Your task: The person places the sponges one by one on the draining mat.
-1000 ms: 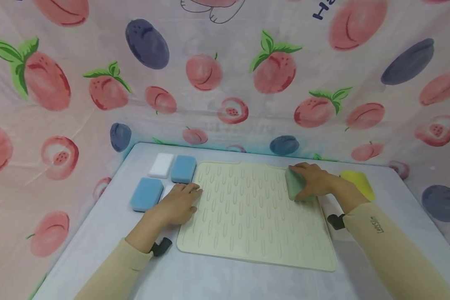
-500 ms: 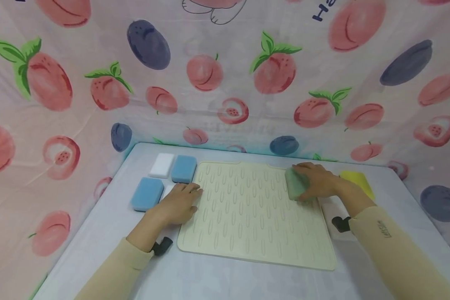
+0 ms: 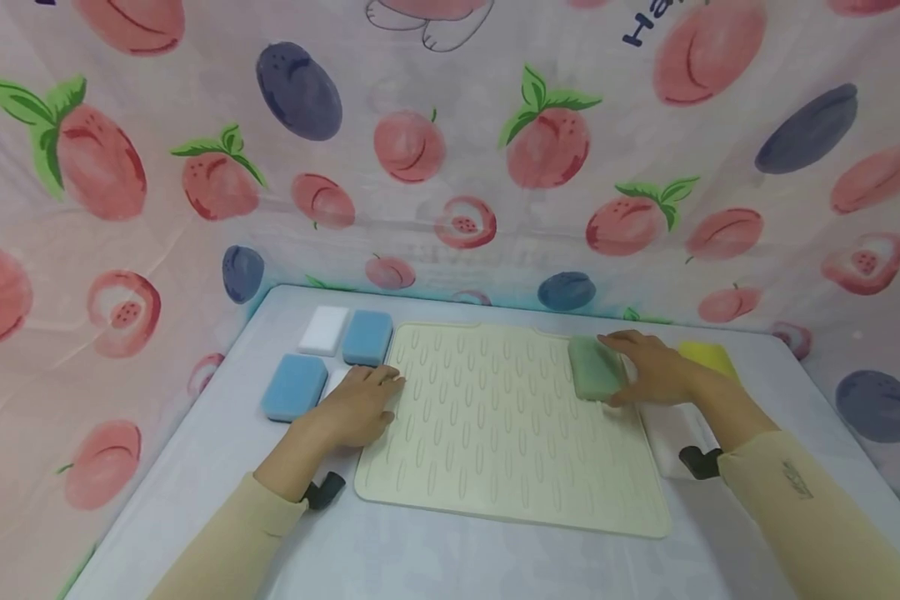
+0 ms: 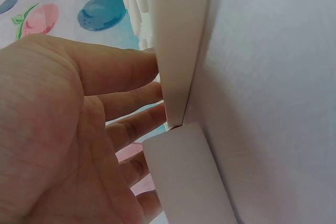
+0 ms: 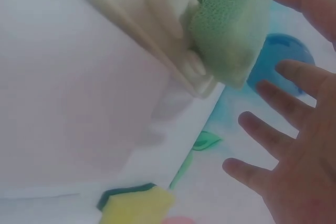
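A green sponge (image 3: pixel 596 368) lies on the upper right corner of the cream ridged mat (image 3: pixel 495 433). My right hand (image 3: pixel 654 371) hovers just right of it, the fingers spread; in the right wrist view, the fingers (image 5: pixel 273 136) stand apart from the green sponge (image 5: pixel 231 30). My left hand (image 3: pixel 357 407) rests at the mat's left edge, with its thumb and fingertips touching the rim. Under that hand a white sponge (image 3: pixel 336 380) is partly hidden; the left wrist view shows the white block (image 4: pixel 191 177) beside the fingers, against the mat's side (image 4: pixel 181 51).
Left of the mat lie two blue sponges (image 3: pixel 367 337) (image 3: pixel 294 387) and another white sponge (image 3: pixel 324 330). A yellow sponge (image 3: pixel 708 358) with a dark green layer sits behind my right wrist. A fruit-patterned cloth (image 3: pixel 465 167) hangs at the back.
My right hand has let go of the green sponge and moved right, away from it. The sponge stays on the mat's corner. My left hand has not moved.
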`<action>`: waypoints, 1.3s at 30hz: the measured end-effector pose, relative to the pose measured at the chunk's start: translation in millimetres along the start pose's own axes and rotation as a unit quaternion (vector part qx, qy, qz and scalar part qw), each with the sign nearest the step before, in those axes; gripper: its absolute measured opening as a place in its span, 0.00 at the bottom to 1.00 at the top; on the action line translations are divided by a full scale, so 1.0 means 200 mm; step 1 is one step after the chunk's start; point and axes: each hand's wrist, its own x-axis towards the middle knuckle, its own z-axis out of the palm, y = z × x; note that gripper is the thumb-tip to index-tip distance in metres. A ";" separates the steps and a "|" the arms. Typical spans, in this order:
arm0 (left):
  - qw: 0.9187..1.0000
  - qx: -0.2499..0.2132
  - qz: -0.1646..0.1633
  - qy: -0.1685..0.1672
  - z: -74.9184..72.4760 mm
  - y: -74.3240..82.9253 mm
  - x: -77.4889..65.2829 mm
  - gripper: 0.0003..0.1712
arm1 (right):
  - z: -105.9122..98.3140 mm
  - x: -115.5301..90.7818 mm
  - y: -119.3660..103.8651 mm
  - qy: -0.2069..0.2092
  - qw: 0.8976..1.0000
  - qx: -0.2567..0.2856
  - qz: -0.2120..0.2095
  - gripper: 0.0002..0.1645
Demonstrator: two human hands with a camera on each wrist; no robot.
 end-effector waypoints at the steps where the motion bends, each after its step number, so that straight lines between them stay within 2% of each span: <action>1: 1.000 -0.001 0.000 -0.001 0.00 0.00 0.00 0.33 | 0.00 -0.01 0.00 0.002 1.000 0.000 -0.002 0.63; 10: 1.000 0.000 0.003 -0.002 0.00 0.00 0.00 0.33 | 0.03 -0.08 0.03 0.017 1.000 0.014 -0.013 0.61; 19: 1.000 -0.004 0.003 -0.005 -0.01 0.00 -0.01 0.33 | 0.06 -0.18 0.06 0.026 1.000 -0.001 -0.009 0.62; 26: 1.000 -0.001 0.003 -0.001 -0.01 0.00 -0.01 0.32 | 0.06 -0.24 0.07 0.027 1.000 -0.006 -0.010 0.63; 39: 1.000 -0.002 0.004 0.003 -0.01 0.01 -0.02 0.32 | 0.08 -0.32 0.09 0.012 1.000 0.000 0.014 0.64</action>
